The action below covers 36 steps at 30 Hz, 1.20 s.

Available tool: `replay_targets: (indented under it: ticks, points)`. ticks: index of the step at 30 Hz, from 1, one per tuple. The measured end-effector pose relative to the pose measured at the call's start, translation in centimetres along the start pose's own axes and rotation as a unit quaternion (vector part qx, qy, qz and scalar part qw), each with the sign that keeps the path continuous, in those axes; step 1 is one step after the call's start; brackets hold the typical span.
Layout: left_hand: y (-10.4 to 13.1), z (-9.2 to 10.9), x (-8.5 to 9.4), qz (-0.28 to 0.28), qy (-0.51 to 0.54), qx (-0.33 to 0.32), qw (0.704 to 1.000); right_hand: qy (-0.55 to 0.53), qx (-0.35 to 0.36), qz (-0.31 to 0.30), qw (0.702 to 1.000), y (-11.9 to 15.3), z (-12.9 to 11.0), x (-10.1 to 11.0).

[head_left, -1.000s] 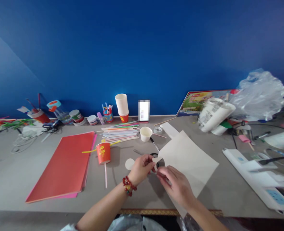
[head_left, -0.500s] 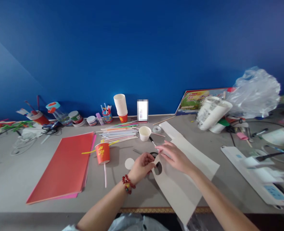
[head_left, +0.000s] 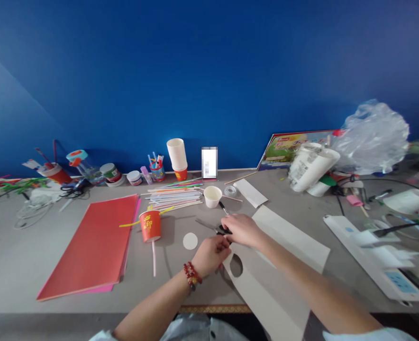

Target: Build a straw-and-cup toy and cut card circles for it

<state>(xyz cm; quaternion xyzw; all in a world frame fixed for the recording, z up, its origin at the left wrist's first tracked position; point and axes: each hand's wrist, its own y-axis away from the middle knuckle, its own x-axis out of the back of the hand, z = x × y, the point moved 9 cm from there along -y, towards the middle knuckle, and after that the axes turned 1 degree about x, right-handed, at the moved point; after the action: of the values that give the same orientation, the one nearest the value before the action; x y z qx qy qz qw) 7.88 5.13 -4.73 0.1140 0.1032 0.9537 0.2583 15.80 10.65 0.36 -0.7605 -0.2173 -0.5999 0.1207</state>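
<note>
My left hand, with a red bead bracelet at the wrist, is closed on the edge of a white paper sheet that has a round hole near its top. My right hand lies over the black handles of the scissors, its fingers curled; the blades point left. Left of my left hand lies a white paper disc. A red paper cup with yellow strips and a pink straw stands farther left. Another white sheet lies under my right forearm.
Red paper sheets lie at the left. A white cup, straws and a tape roll are behind my hands. A power strip with plugs lies at the right, near a clear plastic bag.
My right hand has left the paper's edge and moved onto the scissors handles. The holed sheet has shifted down toward the table's front edge, held by my left hand.
</note>
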Motion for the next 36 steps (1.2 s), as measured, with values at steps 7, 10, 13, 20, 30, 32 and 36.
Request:
replay_targets:
  ticks: [7, 10, 13, 20, 30, 32, 36]
  points:
    - [0.1, -0.1, 0.0, 0.010, -0.006, -0.009, 1.000, 0.043, -0.004, -0.021, 0.999, -1.1, -1.3, -0.1]
    - [0.2, 0.1, 0.0, 0.012, -0.004, -0.012, 1.000, 0.049, -0.024, -0.008, 0.998, -0.7, -0.8, 0.4]
    - [0.1, 0.0, -0.1, 0.014, -0.004, -0.011, 1.000, 0.048, -0.037, 0.015, 0.998, -0.1, -0.3, 1.2]
    - [-0.2, -0.3, 0.2, 0.029, 0.005, -0.011, 1.000, -0.005, -0.017, 0.079, 0.997, 1.8, 0.3, 3.4]
    - [-0.3, 0.6, 0.7, 0.049, -0.025, -0.040, 0.998, -0.231, -0.079, 0.169, 0.955, 8.9, 4.4, 0.6]
    - [0.0, 1.3, 0.8, 0.052, -0.048, -0.053, 0.996, -0.251, -0.095, 0.185, 0.945, 9.9, 5.4, -0.1]
    - [-0.5, 3.1, 1.0, 0.062, -0.102, -0.077, 0.990, -0.281, -0.135, 0.252, 0.916, 11.6, 8.3, -0.6]
